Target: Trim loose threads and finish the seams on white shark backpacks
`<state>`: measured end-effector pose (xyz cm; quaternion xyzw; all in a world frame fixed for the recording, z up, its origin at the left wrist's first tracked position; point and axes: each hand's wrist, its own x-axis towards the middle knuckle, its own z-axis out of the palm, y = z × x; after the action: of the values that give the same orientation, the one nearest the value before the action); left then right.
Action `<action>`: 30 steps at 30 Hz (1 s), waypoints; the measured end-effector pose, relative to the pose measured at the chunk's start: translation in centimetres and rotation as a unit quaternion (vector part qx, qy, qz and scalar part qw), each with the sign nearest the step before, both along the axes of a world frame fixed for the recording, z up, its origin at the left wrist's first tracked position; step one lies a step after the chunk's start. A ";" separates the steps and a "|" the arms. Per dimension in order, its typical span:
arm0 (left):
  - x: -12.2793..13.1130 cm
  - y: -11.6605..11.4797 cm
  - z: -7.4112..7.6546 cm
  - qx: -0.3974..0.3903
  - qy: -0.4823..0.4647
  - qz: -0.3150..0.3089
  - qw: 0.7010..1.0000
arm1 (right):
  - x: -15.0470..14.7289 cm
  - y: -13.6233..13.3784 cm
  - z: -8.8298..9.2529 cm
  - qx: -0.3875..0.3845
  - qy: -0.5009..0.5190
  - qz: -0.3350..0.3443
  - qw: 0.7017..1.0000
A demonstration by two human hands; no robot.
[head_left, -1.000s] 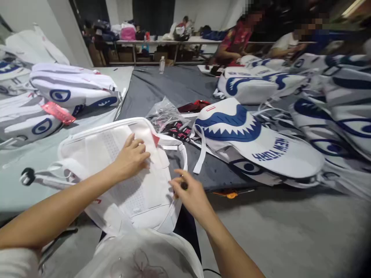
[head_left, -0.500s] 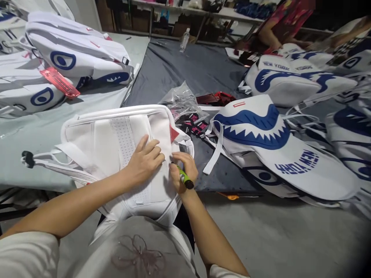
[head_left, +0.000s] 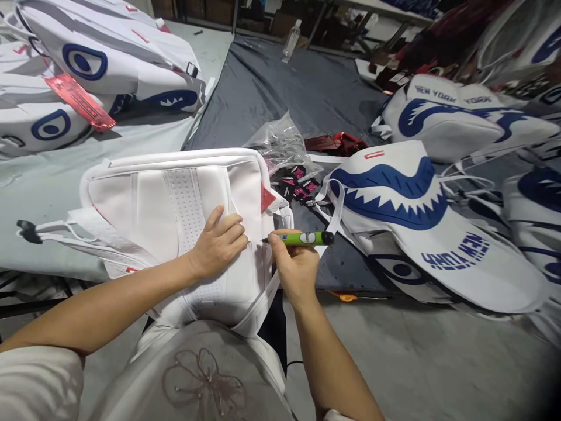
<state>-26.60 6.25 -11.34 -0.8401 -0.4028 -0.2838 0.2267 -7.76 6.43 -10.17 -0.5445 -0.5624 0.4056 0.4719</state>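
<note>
White backpack (head_left: pixel 153 216) beneath a levelled green marker (head_left: pixel 294 239)

Nearest, the backpack overhangs the tabletop's (head_left: pixel 245 88) front edge, the left hand's (head_left: pixel 219 245) loosely bent fingers resting on it. The right hand's (head_left: pixel 298 272) fingers grip the marker, swung level from its earlier slant, tip at the side seam, seemingly in writing position; contact is unclear. Beyond: dark sheeting, a clear bottle (head_left: pixel 291 42), then a pale far table (head_left: pixel 394 11).

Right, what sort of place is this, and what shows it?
Probably a bag workshop: several similar white bags with blue eyes, a dark covered worktable, and a green marker held at another white bag.
</note>
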 end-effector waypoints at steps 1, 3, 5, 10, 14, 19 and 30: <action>0.1 0.0 0.0 0.002 0.001 0.003 1.000 | -0.5 0.0 -0.6 0.028 -0.015 -0.007 0.999; 0.1 0.0 0.0 0.005 0.004 0.007 1.000 | -1.2 0.1 -1.6 0.073 -0.039 -0.002 0.997; 0.2 0.1 0.0 0.008 0.007 0.010 1.000 | -1.7 0.3 -2.0 0.104 -0.063 0.010 0.993; 0.1 0.4 -0.2 0.007 0.001 0.005 1.000 | -1.9 0.6 -1.9 0.146 -0.125 0.002 0.981; 0.0 0.5 -0.3 0.005 0.001 0.006 1.000 | -2.0 0.7 -1.7 0.150 -0.138 0.007 0.979; 0.0 0.5 -0.3 0.004 0.009 0.012 1.000 | -2.1 0.7 -1.5 0.138 -0.176 -0.001 0.975; -0.1 0.5 -0.5 -0.014 0.005 0.012 1.000 | -1.9 1.1 -1.0 0.121 -0.154 0.038 0.980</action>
<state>-26.67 6.71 -11.86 -0.8394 -0.4161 -0.2712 0.2206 -9.67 7.50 -11.17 -0.5178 -0.6934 0.2637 0.4260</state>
